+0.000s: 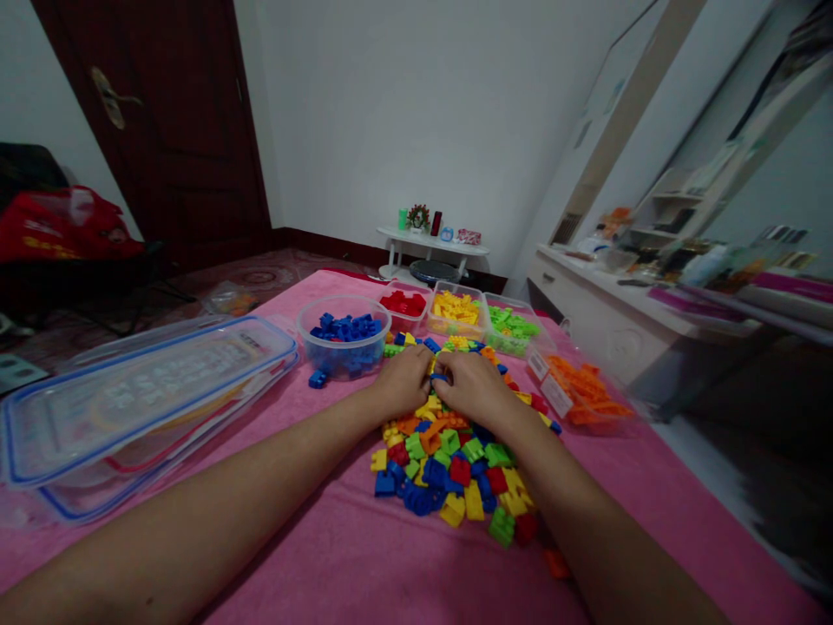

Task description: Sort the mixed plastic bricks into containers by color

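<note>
My left hand (407, 380) and my right hand (474, 384) come together over the far part of a heap of mixed building blocks (459, 469). A blue building block (441, 378) shows between them, pinched by the fingertips of my right hand. The fingers of my left hand are curled close beside it, and what they hold is hidden. Left of the heap stands a round clear tub of blue blocks (344, 334), with one loose blue block (318, 379) on the cloth by it.
Behind the heap are clear boxes of red blocks (403, 304), yellow blocks (455, 308) and green blocks (513, 325). A box of orange blocks (589, 391) sits at the right. Blue-edged plastic lids (149, 391) lie at the left on the pink cloth (305, 538).
</note>
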Demonstrator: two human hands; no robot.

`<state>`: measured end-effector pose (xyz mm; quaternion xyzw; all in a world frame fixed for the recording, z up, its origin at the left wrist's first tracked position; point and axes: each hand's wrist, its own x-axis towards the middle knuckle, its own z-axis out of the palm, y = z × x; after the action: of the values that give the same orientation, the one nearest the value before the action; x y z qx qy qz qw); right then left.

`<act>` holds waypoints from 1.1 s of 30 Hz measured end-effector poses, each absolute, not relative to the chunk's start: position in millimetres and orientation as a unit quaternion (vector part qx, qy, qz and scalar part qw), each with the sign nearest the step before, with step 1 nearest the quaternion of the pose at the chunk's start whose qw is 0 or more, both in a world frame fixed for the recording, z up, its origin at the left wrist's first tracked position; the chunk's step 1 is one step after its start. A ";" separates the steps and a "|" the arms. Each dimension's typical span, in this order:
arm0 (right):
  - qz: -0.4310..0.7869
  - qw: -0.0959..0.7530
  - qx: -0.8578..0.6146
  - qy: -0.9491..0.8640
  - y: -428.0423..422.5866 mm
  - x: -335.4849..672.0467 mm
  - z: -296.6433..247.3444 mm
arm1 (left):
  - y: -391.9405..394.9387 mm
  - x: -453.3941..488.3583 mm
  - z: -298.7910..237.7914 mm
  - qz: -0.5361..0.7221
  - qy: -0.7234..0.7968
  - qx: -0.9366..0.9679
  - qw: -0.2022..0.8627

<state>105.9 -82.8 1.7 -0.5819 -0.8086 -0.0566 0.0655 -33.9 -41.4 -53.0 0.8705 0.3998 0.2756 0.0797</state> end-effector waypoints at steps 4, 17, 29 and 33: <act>-0.058 0.072 -0.584 -0.806 -83.5 104.2 0.5 | -41.7 -33.8 -52.9 0.277 0.398 0.871 0.079; -0.067 0.088 -0.586 -0.803 -85.0 101.6 -0.1 | -43.0 -34.1 -52.1 0.282 0.394 0.871 0.079; -0.090 0.097 -0.583 -0.802 -89.8 96.8 0.4 | -41.7 -33.5 -54.4 0.291 0.388 0.871 0.080; -0.091 0.098 -0.582 -0.802 -90.0 96.5 0.1 | -41.8 -34.0 -54.2 0.289 0.391 0.870 0.082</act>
<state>96.5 -90.0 0.1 -0.5820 -0.8022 -0.0906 0.0977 -34.0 -41.8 -54.2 0.8702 0.3908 0.2888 0.0817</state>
